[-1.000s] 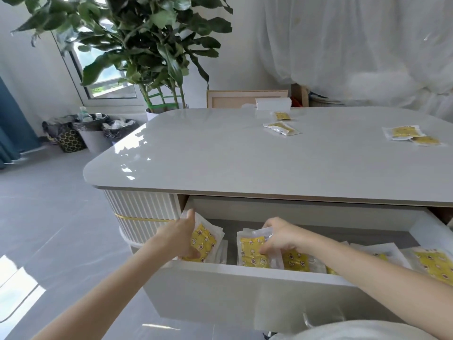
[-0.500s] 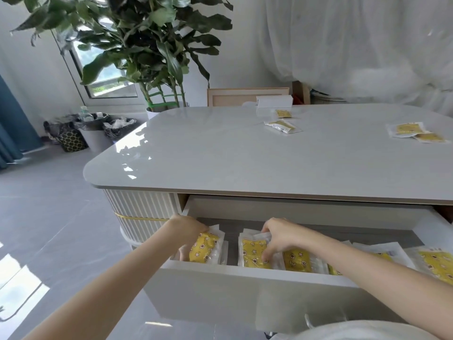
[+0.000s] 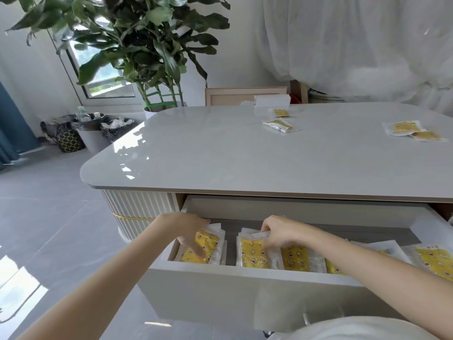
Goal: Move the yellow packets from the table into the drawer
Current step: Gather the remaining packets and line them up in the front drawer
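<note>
Inside the open drawer (image 3: 220, 290), left grip (image 3: 188, 231) holding a yellow packet (image 3: 209, 244), right grip (image 3: 282, 233) pinching a second packet (image 3: 252, 255) (other packets (image 3: 404, 127) lie on the table (image 3: 220, 155)).

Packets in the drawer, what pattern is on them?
Yellow packets printed with small stars and little figures; head view, beside the right hand.

The left hand (image 3: 186, 229), right hand (image 3: 282, 231) and forearms (image 3: 110, 278) are bare; a white garment (image 3: 355, 328) shows below.
</note>
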